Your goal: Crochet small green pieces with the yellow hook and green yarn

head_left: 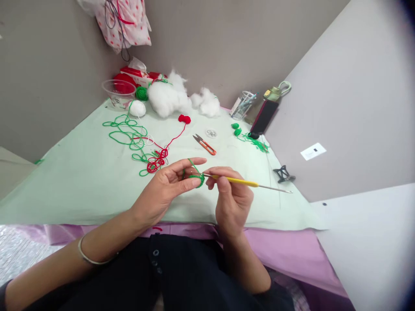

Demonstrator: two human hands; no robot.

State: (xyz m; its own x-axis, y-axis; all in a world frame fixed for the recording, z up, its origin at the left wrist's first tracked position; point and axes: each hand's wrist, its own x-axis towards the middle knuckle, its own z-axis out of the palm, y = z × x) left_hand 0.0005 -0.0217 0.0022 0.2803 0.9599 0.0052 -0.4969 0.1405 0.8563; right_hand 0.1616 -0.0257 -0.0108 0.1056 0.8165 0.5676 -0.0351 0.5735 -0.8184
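Between the thumb and fingers of my left hand [171, 181] is a small green crochet piece [200, 179]. A strand of green yarn runs up over the raised index finger of that hand. My right hand [234, 196] grips a crochet hook [241, 181] by its yellow handle, pen-like. The hook's metal tip meets the green piece; whether it passes through a stitch I cannot tell. Its other thin metal end points right. Loose green yarn [123, 138] and tangled red yarn [157, 160] lie on the table beyond my left hand.
Orange-handled thread snips [205, 144] lie ahead of my hands, near a small clear dish [211, 133]. White stuffing [168, 97], a clear plastic tub [119, 93] and a red crocheted piece [184, 119] sit farther back. To the right are a bottle [266, 113] and a black stand [284, 174].
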